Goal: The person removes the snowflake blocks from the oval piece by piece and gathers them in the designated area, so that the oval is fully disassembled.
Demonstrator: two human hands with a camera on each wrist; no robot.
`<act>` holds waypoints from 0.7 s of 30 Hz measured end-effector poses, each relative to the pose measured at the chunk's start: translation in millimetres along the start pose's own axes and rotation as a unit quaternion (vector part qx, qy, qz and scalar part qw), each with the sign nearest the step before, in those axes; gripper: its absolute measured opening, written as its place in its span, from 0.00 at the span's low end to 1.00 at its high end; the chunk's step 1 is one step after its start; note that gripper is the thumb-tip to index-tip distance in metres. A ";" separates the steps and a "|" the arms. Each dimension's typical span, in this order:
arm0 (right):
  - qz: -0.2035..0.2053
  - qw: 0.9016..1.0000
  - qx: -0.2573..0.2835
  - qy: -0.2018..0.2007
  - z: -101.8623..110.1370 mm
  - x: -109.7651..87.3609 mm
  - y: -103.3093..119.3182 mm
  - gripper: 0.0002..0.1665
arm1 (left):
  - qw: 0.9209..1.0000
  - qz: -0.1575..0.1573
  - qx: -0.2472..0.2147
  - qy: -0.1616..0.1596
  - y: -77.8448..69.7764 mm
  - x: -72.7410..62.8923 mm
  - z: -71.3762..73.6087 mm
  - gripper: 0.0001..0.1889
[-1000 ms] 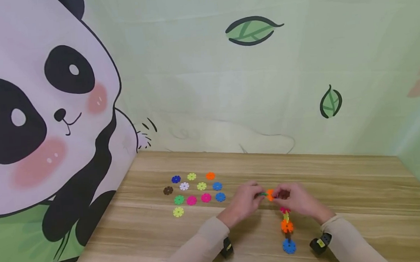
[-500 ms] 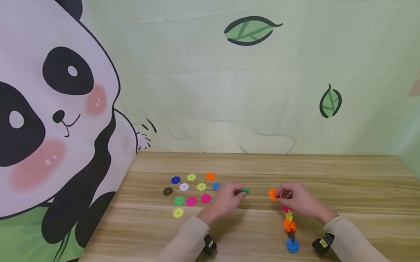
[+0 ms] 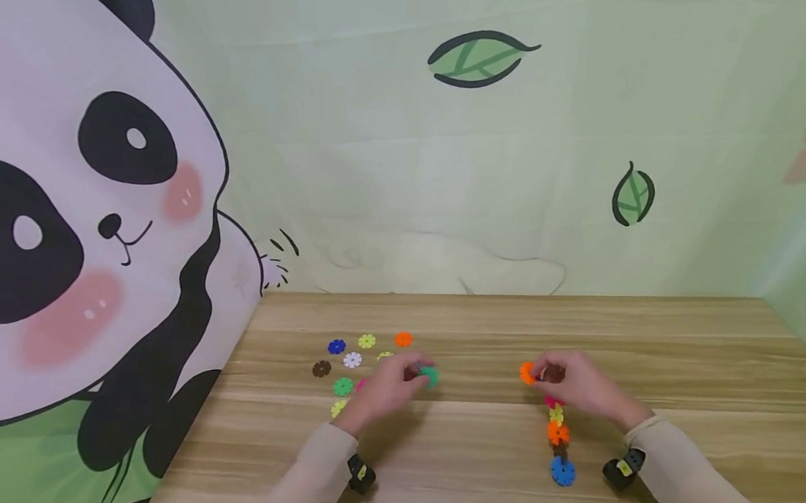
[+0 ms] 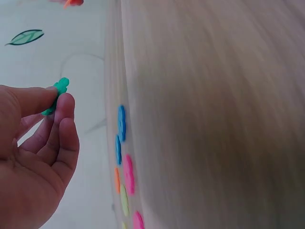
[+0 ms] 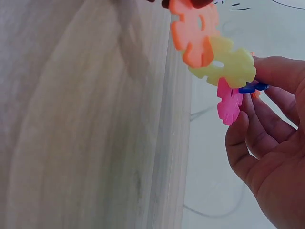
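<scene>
My left hand [image 3: 392,386] pinches a green notched plastic disc [image 4: 61,87] between thumb and fingertips, held above the table near the loose discs. My right hand [image 3: 576,380] grips the far end of a chain of linked snowflake discs. In the right wrist view a dark blue disc [image 5: 252,88] is at the fingertips, joined by a pink disc [image 5: 229,102], a yellow disc [image 5: 228,64] and an orange disc [image 5: 193,33]. From the head view the chain runs toward the person and ends in a blue disc [image 3: 563,472]. Another orange disc [image 3: 528,373] sticks out left of the right fingertips.
Several loose discs lie at the table's left, among them a brown one [image 3: 321,368], a white one [image 3: 352,360] and an orange one [image 3: 403,339]. The left hand covers some of them. A printed backdrop [image 3: 368,167] stands behind the wooden table [image 3: 667,357].
My left hand has moved away to the left from the right hand, carrying the green disc over beside the loose discs. The right hand and chain have stayed nearly in place.
</scene>
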State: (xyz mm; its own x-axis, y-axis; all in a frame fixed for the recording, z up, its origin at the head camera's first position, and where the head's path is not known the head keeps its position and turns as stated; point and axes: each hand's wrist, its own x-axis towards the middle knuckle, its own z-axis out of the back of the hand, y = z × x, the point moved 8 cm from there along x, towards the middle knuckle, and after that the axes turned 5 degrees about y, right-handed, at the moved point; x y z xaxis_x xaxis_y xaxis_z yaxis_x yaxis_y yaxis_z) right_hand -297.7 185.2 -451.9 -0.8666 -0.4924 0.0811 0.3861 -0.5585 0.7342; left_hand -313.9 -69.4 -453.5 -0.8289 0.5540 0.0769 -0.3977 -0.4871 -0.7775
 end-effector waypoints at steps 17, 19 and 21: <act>-0.001 1.000 -0.018 0.001 1.3 -4.7 3.4 0.07 | 0.997 0.009 0.054 0.048 25.3 -35.8 19.2 0.12; -0.004 1.000 -0.016 0.002 1.4 -5.0 3.4 0.07 | 0.997 0.008 0.055 0.058 26.4 -38.8 18.8 0.10; -0.005 1.000 -0.017 0.002 1.4 -4.9 3.8 0.07 | 0.996 0.015 0.054 0.070 29.0 -40.8 18.1 0.10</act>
State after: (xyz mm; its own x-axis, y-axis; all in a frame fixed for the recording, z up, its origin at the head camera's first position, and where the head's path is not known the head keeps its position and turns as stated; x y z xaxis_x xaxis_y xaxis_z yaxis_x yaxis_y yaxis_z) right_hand -292.4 186.4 -448.6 -0.8693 -0.4894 0.0699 0.3871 -0.5859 0.7120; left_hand -298.7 -118.4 -467.9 -0.7809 0.6235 -0.0381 -0.4205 -0.5698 -0.7061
